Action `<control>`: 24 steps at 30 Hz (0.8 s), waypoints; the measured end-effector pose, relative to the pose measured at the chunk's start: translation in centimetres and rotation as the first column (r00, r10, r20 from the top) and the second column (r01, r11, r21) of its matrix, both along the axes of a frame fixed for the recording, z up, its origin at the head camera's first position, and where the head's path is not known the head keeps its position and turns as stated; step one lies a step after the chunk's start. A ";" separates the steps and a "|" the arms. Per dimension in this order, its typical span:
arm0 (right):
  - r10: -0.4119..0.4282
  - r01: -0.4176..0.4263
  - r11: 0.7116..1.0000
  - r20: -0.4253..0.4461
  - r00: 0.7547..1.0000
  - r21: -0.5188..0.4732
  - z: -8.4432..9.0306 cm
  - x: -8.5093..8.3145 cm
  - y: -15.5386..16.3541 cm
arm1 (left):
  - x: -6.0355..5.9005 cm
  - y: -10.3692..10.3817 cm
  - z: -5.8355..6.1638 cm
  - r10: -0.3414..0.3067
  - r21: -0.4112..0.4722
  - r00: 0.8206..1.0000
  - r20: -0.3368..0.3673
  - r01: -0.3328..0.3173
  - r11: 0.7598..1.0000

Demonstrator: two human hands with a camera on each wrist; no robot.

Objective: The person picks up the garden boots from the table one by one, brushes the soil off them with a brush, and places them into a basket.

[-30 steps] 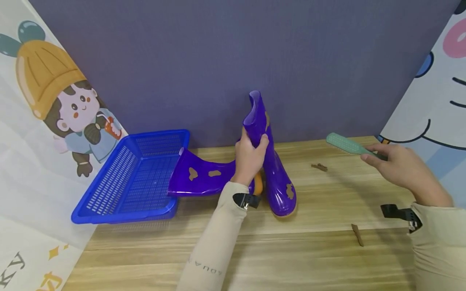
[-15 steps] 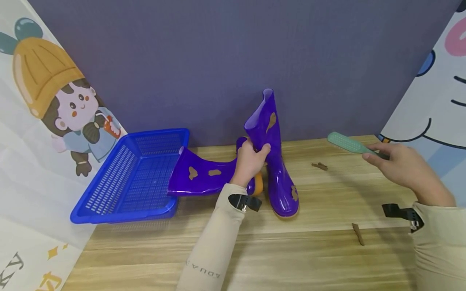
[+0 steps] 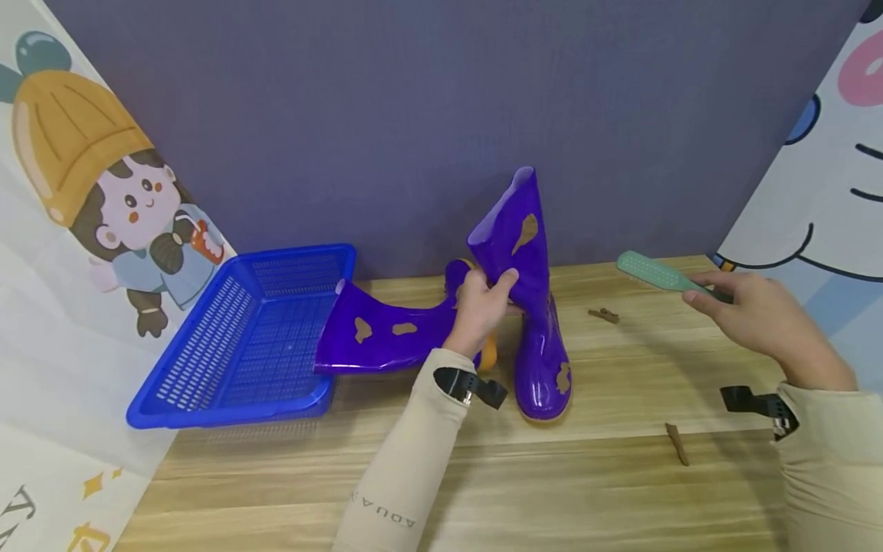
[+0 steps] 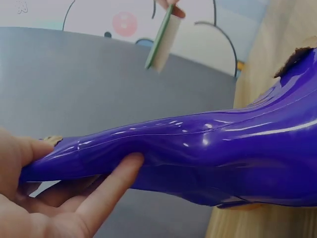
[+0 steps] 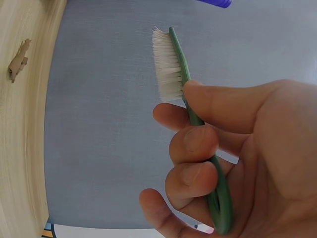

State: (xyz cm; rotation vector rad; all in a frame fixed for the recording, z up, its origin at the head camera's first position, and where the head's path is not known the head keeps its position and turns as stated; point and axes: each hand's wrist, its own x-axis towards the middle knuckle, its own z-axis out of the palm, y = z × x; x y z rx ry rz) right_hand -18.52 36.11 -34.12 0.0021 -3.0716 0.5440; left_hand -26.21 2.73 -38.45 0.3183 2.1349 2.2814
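Right now, a purple boot (image 3: pixel 538 310) stands with its upper part pinched in the left hand (image 3: pixel 480 310).
To that hand's left, a second boot (image 3: pixel 386 337) lies on its side, a blue basket (image 3: pixel 228 418) farther out; well to its right, the right hand (image 3: pixel 773 318) grips a green brush (image 3: pixel 651 271) above the worktop (image 3: pixel 552 491).

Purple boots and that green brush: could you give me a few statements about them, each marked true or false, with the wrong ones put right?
1. The left hand grips the standing boot. True.
2. The right hand holds the brush. True.
3. The brush is pressed against the standing boot. False: it is held in the air, apart from that boot.
4. The other boot lies on its side. True.
5. Both boots are spotless. False: brown patches show on each.
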 end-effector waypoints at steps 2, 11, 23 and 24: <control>0.000 0.000 1.000 -0.002 1.000 -0.002 0.1 0.0 -0.1 | 0.3 0.4 0.1 -0.008 0.053 1.000 0.013 0.008 0.999; 0.027 -0.027 1.000 -0.029 0.999 -0.004 -0.2 -0.2 -0.8 | 0.5 -0.2 1.1 0.024 0.017 1.000 0.013 -0.025 1.000; 0.098 -0.099 0.995 -0.051 0.994 -0.022 -0.8 -0.5 -2.0 | -0.6 -3.3 2.4 0.188 -0.042 0.981 -0.045 -0.190 0.981; 0.114 -0.116 0.993 -0.067 0.991 -0.030 -0.9 -0.5 -2.1 | -0.7 -3.5 2.5 0.198 -0.032 0.979 -0.049 -0.200 0.979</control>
